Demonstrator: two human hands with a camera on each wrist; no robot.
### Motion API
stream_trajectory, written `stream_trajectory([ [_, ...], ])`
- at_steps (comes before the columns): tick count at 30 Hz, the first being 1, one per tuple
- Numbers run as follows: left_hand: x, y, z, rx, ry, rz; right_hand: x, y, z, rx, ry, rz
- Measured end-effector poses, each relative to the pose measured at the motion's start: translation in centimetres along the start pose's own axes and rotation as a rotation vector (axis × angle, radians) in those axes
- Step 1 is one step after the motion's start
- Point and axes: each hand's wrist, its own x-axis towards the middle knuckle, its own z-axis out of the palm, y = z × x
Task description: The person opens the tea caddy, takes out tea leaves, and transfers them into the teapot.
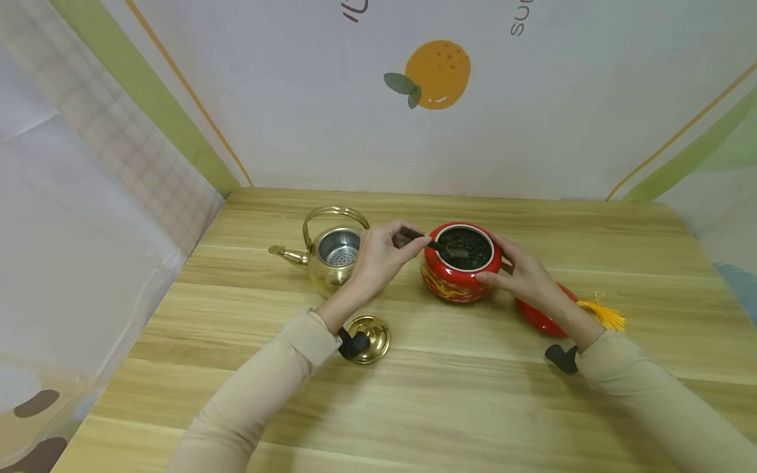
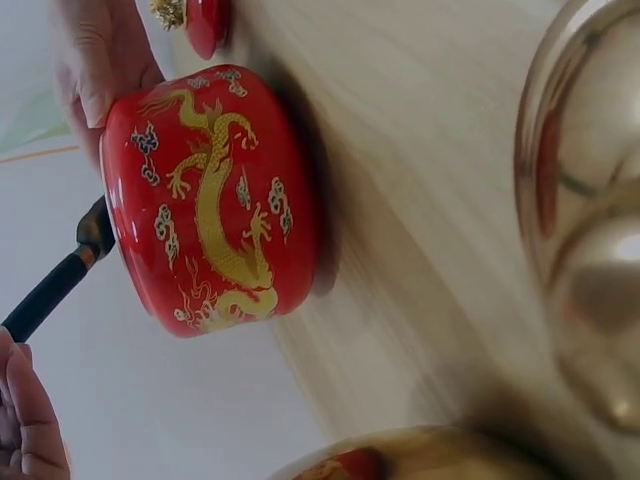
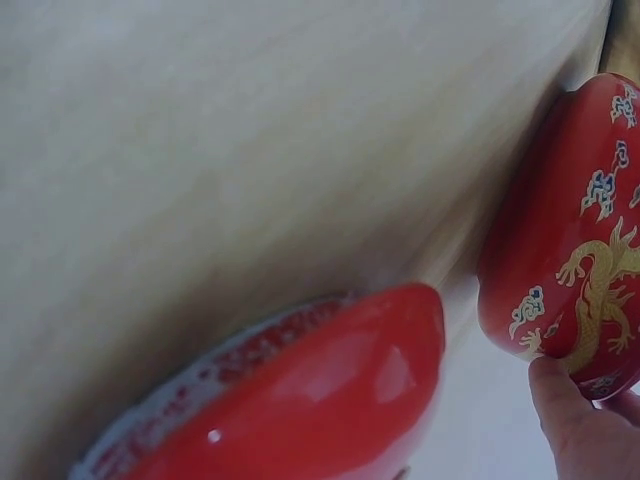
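My left hand [image 1: 384, 253] pinches the dark handle of a small scoop [image 1: 457, 251]. The scoop's head is over the mouth of a red jar [image 1: 452, 289], at the dark loose tea leaves [image 1: 471, 238] that fill it; in the left wrist view its tip is hidden behind the rim. A gold dragon [image 2: 220, 210] decorates the jar's side. My right hand [image 1: 526, 272] grips the jar from the right, thumb near the front rim and fingers behind. Left of the jar stands a gold teapot [image 1: 322, 272], lidless, with a perforated metal strainer [image 1: 340, 253] inside, partly covered by my left hand.
The gold teapot lid [image 1: 379, 336] lies on the wooden table [image 1: 449, 407] beneath my left wrist. Under my right forearm rests the red jar lid [image 1: 539, 320] with a yellow tassel [image 1: 606, 315]. The teapot's arched handle [image 1: 334, 211] stands upright. A printed cloth [image 1: 331, 144] hangs behind the table.
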Motion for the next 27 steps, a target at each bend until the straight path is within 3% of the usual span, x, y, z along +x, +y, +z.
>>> stream_trajectory([
  [6,0.6,0.4,0.0,0.08,-0.013,0.04,0.0,0.1,0.0,-0.002,0.001,-0.003],
  [14,1.0,0.8,0.2,0.141,-0.044,0.041,0.0,0.0,0.0,-0.006,-0.001,0.01],
  [27,1.8,0.1,1.7,0.215,-0.047,0.062,0.0,0.1,0.0,-0.009,-0.002,0.009],
])
